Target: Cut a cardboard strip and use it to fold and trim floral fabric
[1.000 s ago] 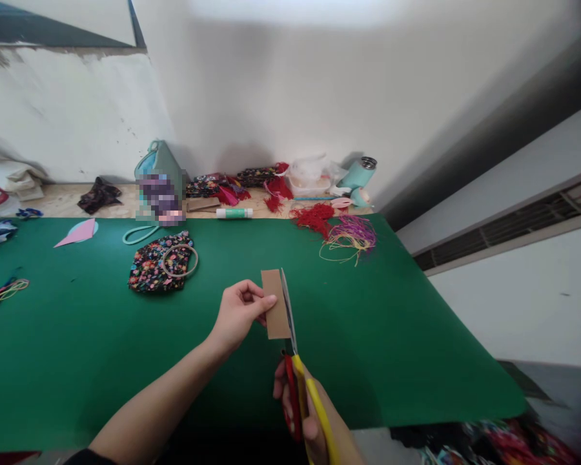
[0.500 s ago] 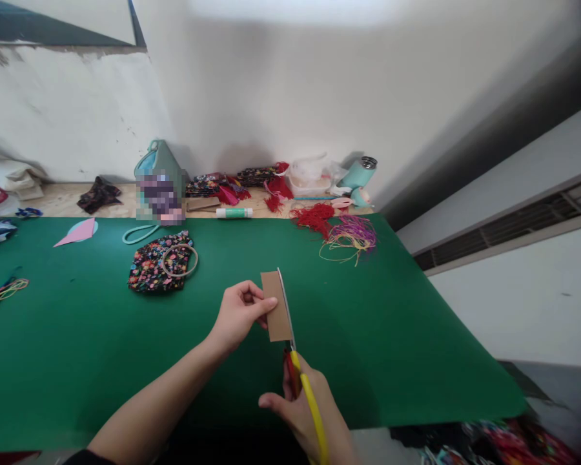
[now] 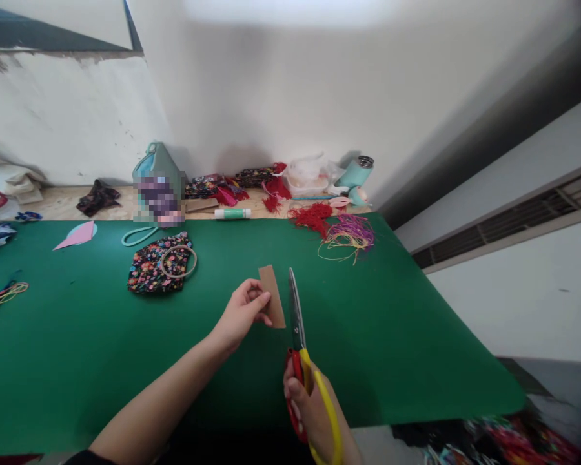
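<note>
My left hand (image 3: 249, 307) pinches a narrow piece of brown cardboard (image 3: 272, 298) between thumb and fingers, holding it above the green tabletop (image 3: 397, 336). In my right hand (image 3: 314, 403) is a pair of scissors (image 3: 297, 316) with one red and one yellow handle. Their blades are together and point away from me, a small distance to the right of the cardboard and not touching it. To the left of my left hand lies a black floral cloth piece (image 3: 148, 265) with a thin ring (image 3: 195, 261) on top.
Along the back sit a glue stick (image 3: 232, 214), a teal pouch (image 3: 167, 165), red tassels (image 3: 312, 218), purple and yellow threads (image 3: 351, 232), a plastic container (image 3: 307, 184) and a teal flask (image 3: 356, 173). Pink paper (image 3: 80, 236) and colored cords (image 3: 2, 297) lie at left.
The scissors have come away to the right from the cardboard's edge, and their blades have closed. My right thumb has folded in. The cardboard looks narrower and is slightly turned.
</note>
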Demonstrator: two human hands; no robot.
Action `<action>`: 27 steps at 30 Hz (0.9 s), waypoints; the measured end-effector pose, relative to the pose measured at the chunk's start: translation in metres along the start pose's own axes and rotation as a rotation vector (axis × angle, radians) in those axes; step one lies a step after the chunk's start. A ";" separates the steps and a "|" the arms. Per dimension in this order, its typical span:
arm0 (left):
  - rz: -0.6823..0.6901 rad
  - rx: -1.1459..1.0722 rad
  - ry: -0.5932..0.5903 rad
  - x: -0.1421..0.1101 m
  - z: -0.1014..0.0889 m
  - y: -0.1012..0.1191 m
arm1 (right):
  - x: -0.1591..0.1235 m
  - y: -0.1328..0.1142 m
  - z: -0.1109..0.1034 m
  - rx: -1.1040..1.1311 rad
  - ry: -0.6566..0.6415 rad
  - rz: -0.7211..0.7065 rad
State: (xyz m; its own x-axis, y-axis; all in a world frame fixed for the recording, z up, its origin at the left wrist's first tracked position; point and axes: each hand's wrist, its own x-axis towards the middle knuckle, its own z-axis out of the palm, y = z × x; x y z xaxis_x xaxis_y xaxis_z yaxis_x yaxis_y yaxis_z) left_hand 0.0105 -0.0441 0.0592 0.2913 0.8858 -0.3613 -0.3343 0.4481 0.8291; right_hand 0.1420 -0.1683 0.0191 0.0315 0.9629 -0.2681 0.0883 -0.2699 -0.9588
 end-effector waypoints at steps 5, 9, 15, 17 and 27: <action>-0.069 -0.072 -0.004 0.001 -0.001 0.001 | -0.001 0.015 0.001 0.073 0.010 0.037; 0.075 0.181 0.007 0.001 -0.004 -0.001 | -0.001 0.022 -0.001 0.134 -0.028 0.058; 0.646 0.736 0.070 -0.005 -0.010 0.003 | -0.004 0.023 0.000 0.256 -0.067 0.110; 0.697 0.773 0.101 -0.008 -0.011 0.005 | -0.004 0.023 0.003 0.308 -0.076 0.088; 0.611 0.330 -0.067 -0.013 -0.007 0.009 | -0.012 0.016 0.003 0.426 -0.091 0.003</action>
State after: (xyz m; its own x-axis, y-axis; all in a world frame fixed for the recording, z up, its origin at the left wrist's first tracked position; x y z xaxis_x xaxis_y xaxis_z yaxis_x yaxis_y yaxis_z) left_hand -0.0024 -0.0506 0.0683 0.1958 0.9533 0.2299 -0.1694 -0.1981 0.9654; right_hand 0.1400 -0.1841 0.0071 -0.0583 0.9638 -0.2602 -0.3306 -0.2646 -0.9059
